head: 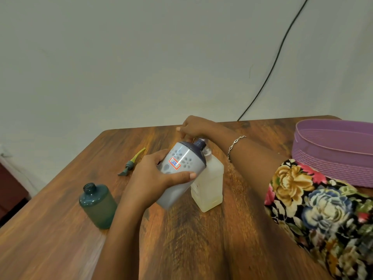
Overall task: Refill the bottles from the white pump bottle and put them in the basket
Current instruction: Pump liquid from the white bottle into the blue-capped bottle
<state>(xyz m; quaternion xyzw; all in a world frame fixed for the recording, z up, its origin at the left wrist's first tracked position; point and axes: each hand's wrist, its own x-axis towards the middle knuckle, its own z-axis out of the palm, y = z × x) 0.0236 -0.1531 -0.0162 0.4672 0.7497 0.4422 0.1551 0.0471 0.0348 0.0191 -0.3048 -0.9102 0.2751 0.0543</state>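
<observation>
The left hand [153, 174] has its grip clamped round a grey bottle [181, 164], thumb across the front below a small red-edged label, fingers behind. The bottle is lifted off the table [201, 245] and tilted, its dark open neck pointing up and to the right, touching or just in front of the top of the white bottle [210, 186]. That one stands upright near the middle of the table, with pale liquid inside.

The right hand [194, 126] sits over the white bottle's top, fingers curled down. The grey bottle's neck hides the pump, so whether this grip is closed on anything cannot be told. A bracelet [235, 145] is on that wrist, and a floral sleeve [314, 209] covers the upper arm.

A teal bottle [99, 205] stands uncapped near the left edge. Its pump [129, 164], with a yellow tube, lies on the table further back. The purple basket [333, 158] sits at the far right corner.
</observation>
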